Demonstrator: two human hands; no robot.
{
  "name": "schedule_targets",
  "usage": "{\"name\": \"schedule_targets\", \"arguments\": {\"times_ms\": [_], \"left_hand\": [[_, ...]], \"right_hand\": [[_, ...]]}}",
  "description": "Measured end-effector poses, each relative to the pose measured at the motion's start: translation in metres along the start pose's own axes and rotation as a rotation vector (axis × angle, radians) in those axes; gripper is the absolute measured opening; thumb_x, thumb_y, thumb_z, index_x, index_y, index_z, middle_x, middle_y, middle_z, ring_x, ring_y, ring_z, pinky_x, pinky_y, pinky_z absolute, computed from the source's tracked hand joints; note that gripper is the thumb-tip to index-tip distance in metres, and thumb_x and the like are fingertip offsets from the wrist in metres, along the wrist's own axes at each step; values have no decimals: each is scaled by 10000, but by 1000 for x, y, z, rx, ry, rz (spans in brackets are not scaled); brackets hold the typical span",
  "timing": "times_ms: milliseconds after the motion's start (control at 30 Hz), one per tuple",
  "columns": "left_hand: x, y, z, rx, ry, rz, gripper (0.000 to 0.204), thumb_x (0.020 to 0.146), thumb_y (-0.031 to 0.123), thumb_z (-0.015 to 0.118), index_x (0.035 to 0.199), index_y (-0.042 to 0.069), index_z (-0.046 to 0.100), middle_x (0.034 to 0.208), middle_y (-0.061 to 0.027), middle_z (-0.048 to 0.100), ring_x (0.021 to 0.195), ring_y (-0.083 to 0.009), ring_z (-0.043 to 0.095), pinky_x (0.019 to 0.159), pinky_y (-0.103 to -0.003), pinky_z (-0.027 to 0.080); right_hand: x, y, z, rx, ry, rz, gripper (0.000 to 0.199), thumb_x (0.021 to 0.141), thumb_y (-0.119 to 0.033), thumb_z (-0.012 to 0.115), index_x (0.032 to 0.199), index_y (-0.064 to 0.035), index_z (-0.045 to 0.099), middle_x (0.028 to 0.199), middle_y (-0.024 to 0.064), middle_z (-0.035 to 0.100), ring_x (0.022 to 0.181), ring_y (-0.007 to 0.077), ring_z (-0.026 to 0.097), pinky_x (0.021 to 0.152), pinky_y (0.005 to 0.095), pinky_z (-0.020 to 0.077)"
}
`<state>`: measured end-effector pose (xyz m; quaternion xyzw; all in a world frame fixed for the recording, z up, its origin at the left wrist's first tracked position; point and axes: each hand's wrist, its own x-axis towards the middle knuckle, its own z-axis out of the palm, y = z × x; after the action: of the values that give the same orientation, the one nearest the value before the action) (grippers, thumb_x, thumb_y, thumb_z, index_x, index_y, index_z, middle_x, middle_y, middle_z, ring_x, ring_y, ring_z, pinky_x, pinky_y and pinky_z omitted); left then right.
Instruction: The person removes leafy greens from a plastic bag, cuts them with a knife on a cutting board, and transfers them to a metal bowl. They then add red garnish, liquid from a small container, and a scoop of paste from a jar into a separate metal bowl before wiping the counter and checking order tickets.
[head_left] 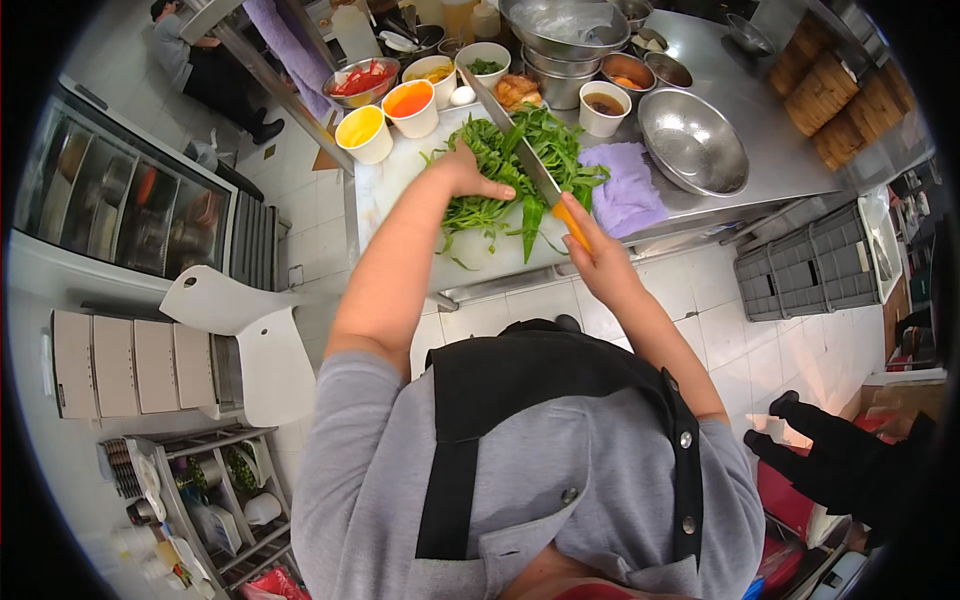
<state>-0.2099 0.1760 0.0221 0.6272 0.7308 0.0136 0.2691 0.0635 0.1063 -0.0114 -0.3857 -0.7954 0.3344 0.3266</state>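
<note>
A loose pile of long green leafy vegetables [485,150] lies on a white cutting board [385,185]. My left hand [465,175] rests against the left side of the pile, with its thumb stretched to the right over the leaves; the other fingers are partly hidden. In my right hand [603,262] is a kitchen knife [540,175], gripped by its orange handle. Its long blade slants up and left across the greens, its tip near the cups behind. Beside the pile on the right lies a crumpled purple cloth [625,187].
Cups of yellow sauce [365,136] and orange sauce [411,108], a bowl of red pieces [362,82] and a white egg-shaped item [462,96] stand behind the board. At right are a cup of brown liquid [604,108], a steel bowl [693,140] and a grey crate [805,262].
</note>
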Motion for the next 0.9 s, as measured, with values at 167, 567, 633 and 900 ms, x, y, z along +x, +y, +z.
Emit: {"name": "schedule_targets", "arguments": {"times_ms": [167, 567, 633, 900], "left_hand": [[-25, -4, -56, 161, 66, -94, 1220, 547, 772, 677, 1298, -147, 396, 1370, -308, 390, 1270, -350, 431, 1051, -358, 358], [-26, -6, 4, 364, -96, -62, 1124, 476, 670, 802, 1278, -47, 477, 1231, -191, 549, 1116, -300, 556, 933, -347, 473], [-20, -7, 19, 379, -70, -120, 1094, 489, 622, 824, 1283, -40, 467, 1243, -171, 528, 1120, -300, 546, 925, -360, 479], [-26, -4, 23, 338, -42, -233, 1043, 557, 521, 848, 1325, -21, 395, 1284, -142, 450, 1163, -305, 492, 921, -402, 480]], "right_hand": [[-25, -27, -18, 62, 0, -69, 579, 910, -138, 539, 1430, -279, 326, 955, 225, 633, 859, 409, 614, 753, 406, 482], [-43, -52, -22, -315, -366, 172, 610, 913, -182, 515, 1446, -331, 259, 787, 213, 609, 709, 375, 609, 660, 459, 480], [-40, -58, -23, -360, -395, 190, 615, 909, -178, 512, 1448, -325, 255, 780, 215, 609, 703, 374, 609, 653, 463, 479], [-6, -73, -17, -405, -451, 152, 638, 897, -132, 498, 1461, -265, 229, 677, 230, 603, 660, 409, 599, 629, 499, 467]]}}
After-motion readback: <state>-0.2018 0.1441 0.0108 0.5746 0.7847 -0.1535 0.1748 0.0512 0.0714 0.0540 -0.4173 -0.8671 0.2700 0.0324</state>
